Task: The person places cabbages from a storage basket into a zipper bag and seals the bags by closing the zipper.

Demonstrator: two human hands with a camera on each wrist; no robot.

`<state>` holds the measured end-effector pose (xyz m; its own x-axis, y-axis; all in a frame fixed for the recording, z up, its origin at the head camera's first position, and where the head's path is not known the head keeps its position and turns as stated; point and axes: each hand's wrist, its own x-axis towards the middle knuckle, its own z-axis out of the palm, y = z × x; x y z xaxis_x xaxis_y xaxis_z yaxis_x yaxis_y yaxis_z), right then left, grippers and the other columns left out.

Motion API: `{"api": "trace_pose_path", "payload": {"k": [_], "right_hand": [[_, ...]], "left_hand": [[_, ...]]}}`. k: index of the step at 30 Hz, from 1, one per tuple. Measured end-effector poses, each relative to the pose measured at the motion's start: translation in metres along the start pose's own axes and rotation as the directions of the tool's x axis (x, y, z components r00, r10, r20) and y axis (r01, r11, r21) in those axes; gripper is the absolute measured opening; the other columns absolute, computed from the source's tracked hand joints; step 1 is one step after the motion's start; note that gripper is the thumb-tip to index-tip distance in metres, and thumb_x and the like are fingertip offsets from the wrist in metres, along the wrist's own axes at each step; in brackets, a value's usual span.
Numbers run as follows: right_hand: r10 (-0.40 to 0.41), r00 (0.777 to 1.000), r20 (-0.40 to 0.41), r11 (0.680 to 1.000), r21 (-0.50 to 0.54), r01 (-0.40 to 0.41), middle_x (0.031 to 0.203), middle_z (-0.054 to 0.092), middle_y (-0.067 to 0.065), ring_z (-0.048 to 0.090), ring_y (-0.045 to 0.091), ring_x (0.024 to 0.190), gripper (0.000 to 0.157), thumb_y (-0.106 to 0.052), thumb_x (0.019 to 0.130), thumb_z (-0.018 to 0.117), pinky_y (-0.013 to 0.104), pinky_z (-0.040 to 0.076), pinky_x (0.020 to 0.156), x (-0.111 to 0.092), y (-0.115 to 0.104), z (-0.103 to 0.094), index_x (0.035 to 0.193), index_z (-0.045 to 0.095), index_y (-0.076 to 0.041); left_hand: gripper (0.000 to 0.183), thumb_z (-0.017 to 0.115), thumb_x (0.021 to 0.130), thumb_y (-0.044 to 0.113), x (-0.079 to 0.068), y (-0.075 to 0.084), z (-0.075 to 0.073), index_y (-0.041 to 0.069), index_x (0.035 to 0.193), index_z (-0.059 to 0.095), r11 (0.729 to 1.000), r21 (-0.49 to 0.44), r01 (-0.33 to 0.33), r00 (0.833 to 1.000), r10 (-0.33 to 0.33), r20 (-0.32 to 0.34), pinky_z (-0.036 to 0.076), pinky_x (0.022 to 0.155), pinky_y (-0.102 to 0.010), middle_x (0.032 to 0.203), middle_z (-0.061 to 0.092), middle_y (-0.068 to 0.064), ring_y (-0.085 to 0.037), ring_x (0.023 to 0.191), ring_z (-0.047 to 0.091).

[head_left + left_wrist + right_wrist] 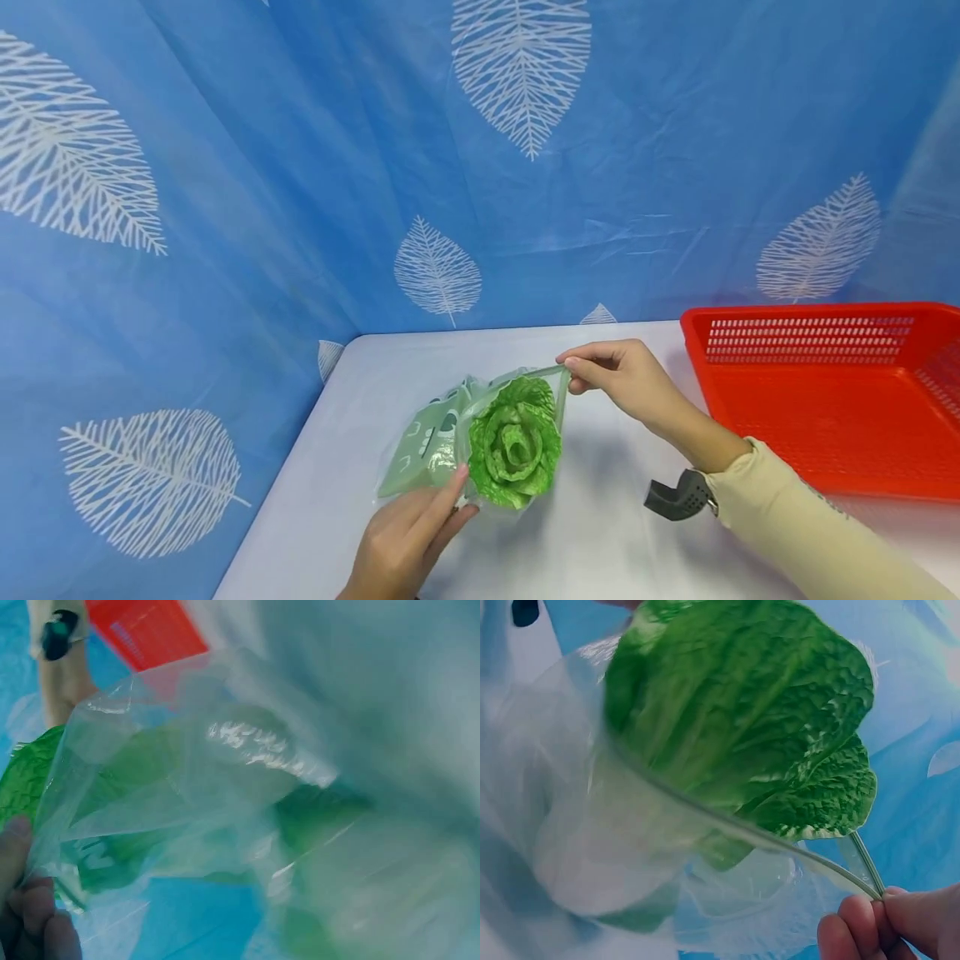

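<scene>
A leafy green head of Chinese cabbage (517, 446) sits in the mouth of a clear plastic bag (427, 442) with green and white print. Its leaves (757, 705) stick out past the bag's thick green rim. My right hand (618, 379) pinches one corner of that rim between thumb and fingers, drawing it into a taut point. At the near side of the opening, my left hand (412, 529) holds the bag's edge, its thumb and fingers (37, 907) closed at the film. The stem end of the cabbage shows blurred through the film.
A red plastic basket (810, 408) with slotted walls stands at the right of the white table (330, 467). Blue cloth (337, 167) with white leaf prints hangs behind and to the left. A dark device (678, 496) is strapped at the right wrist.
</scene>
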<state>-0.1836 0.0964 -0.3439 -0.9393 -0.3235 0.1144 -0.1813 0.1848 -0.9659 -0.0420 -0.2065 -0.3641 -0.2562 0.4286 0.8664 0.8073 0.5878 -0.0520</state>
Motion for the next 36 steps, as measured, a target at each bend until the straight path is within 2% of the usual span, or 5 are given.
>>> {"api": "trace_pose_path", "payload": {"k": [9,17,21,26,36], "right_hand": [[-0.002,1.0,0.03,0.999,-0.034,0.003,0.089,0.076,0.009,0.074,0.021,0.086,0.03,-0.02,0.1,0.069,0.034,0.056,0.091,0.024,-0.051,-0.011,0.121,0.074,0.0],[0.019,1.0,0.02,0.998,-0.059,-0.017,0.085,0.075,0.005,0.073,0.018,0.086,0.035,-0.025,0.1,0.069,0.03,0.056,0.089,0.032,-0.091,-0.036,0.124,0.071,0.001],[0.021,1.0,0.019,0.995,-0.1,-0.019,0.088,0.075,0.005,0.074,0.018,0.086,0.036,-0.025,0.099,0.07,0.031,0.056,0.088,0.038,-0.116,-0.045,0.124,0.072,0.0],[-0.023,1.0,-0.019,0.991,-0.13,0.02,0.087,0.074,0.006,0.074,0.019,0.083,0.032,-0.021,0.099,0.069,0.031,0.058,0.086,0.047,-0.156,-0.055,0.121,0.072,0.002],[0.01,0.999,-0.036,0.997,-0.07,-0.012,0.084,0.073,0.006,0.074,0.02,0.08,0.037,-0.02,0.096,0.073,0.032,0.059,0.084,0.051,-0.189,-0.068,0.124,0.069,0.005]], "left_hand": [[0.038,0.069,0.098,0.02,0.048,-0.035,-0.023,-0.007,0.125,0.07,0.969,-0.21,0.129,0.981,-0.156,-0.118,0.043,0.055,-0.016,0.078,0.066,-0.007,-0.01,0.062,0.055],[0.033,0.069,0.098,0.026,0.078,-0.058,-0.04,-0.001,0.116,0.077,0.952,-0.199,0.233,0.967,-0.248,-0.053,0.04,0.053,-0.016,0.089,0.074,-0.006,-0.008,0.064,0.057],[0.02,0.076,0.091,0.006,0.096,-0.074,-0.047,0.002,0.111,0.079,0.939,-0.213,0.269,0.959,-0.282,-0.033,0.042,0.059,-0.018,0.092,0.076,-0.006,-0.008,0.068,0.059],[0.031,0.076,0.081,-0.016,0.119,-0.091,-0.054,0.001,0.106,0.08,0.911,-0.268,0.313,0.936,-0.344,-0.074,0.049,0.064,-0.018,0.082,0.072,-0.009,-0.009,0.069,0.062],[0.013,0.074,0.088,-0.008,0.14,-0.104,-0.064,-0.008,0.1,0.079,0.867,-0.384,0.317,0.889,-0.413,-0.197,0.046,0.057,-0.02,0.083,0.071,-0.007,-0.012,0.065,0.06]]}}
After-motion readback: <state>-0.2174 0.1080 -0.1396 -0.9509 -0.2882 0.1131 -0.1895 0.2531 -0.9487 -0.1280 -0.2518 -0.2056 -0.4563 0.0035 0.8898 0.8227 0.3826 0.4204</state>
